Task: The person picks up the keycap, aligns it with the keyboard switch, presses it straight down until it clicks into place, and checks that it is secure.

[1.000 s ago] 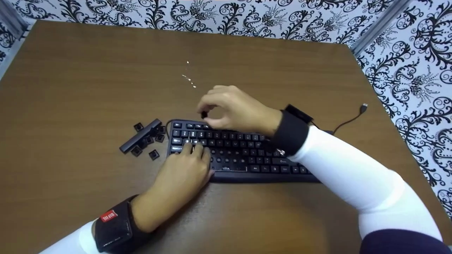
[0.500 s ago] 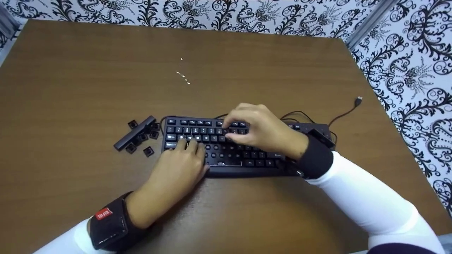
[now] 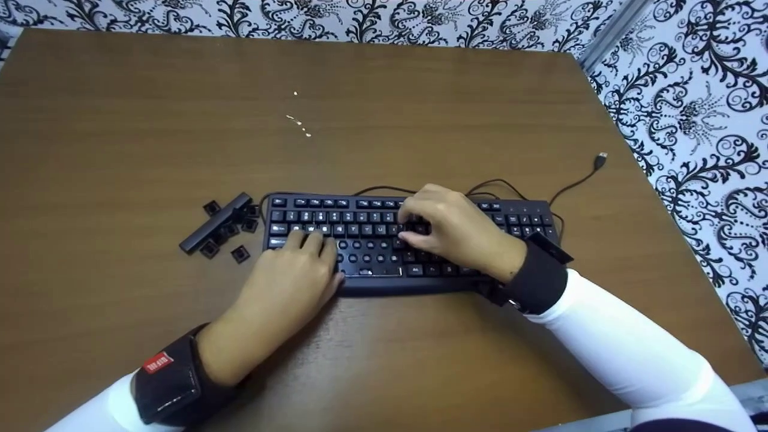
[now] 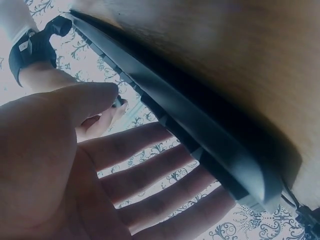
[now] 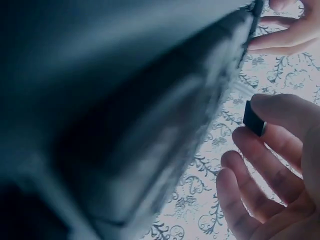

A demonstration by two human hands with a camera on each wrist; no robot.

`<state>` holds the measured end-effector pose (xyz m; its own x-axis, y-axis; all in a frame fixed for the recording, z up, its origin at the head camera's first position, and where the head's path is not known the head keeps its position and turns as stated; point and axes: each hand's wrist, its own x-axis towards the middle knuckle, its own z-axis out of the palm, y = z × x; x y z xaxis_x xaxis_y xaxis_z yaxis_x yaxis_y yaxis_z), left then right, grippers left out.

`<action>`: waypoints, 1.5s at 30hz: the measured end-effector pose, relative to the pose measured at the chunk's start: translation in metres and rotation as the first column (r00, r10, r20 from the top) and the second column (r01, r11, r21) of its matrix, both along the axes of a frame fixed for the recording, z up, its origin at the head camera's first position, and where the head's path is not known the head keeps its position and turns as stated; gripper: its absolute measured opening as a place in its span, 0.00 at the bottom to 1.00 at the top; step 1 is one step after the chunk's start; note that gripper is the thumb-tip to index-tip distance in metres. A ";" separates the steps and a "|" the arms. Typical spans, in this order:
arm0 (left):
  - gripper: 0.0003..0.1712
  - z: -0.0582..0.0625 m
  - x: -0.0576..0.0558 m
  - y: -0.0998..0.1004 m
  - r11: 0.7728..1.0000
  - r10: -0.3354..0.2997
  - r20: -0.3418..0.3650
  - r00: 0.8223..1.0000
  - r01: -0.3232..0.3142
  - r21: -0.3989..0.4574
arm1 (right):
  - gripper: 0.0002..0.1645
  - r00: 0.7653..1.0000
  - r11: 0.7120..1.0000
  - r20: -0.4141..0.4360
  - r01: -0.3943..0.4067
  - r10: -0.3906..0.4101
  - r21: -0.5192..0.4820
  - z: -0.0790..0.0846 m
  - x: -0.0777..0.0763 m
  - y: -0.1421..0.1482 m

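A black keyboard lies on the wooden table, and part of its lower middle shows round key posts without caps. My left hand rests on its left end, fingers extended over the keys; in the left wrist view those fingers look straight and spread. Over the middle of the keyboard, my right hand pinches a small black keycap between thumb and index finger, as the right wrist view shows. From the head view the fingers hide most of that keycap. It appears held above the key rows.
Left of the keyboard lie a long black spacebar and several loose keycaps. A cable runs behind the keyboard to a USB plug at the right. Patterned wallpaper borders the table.
My right hand has moved from behind the keyboard's upper left to the right and nearer, over its middle keys, still pinching the keycap. My left hand stays on the keyboard; the head view has shifted slightly.
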<state>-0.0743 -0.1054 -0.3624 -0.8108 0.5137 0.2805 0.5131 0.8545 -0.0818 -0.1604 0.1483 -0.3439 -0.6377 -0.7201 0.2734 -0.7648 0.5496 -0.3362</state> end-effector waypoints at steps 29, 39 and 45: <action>0.25 0.001 -0.002 -0.002 1.000 -0.007 0.004 1.000 0.007 0.022 | 0.13 0.998 0.998 -0.021 0.055 -0.054 0.041 -0.009 0.005 0.018; 0.25 0.000 -0.001 -0.001 1.000 -0.018 -0.004 1.000 0.018 0.026 | 0.16 0.994 0.997 -0.105 -0.033 0.040 0.064 0.020 0.009 0.028; 0.26 0.001 -0.001 -0.002 1.000 -0.011 0.014 1.000 0.010 0.029 | 0.16 0.995 0.970 -0.008 -0.097 0.101 0.223 0.024 -0.003 0.014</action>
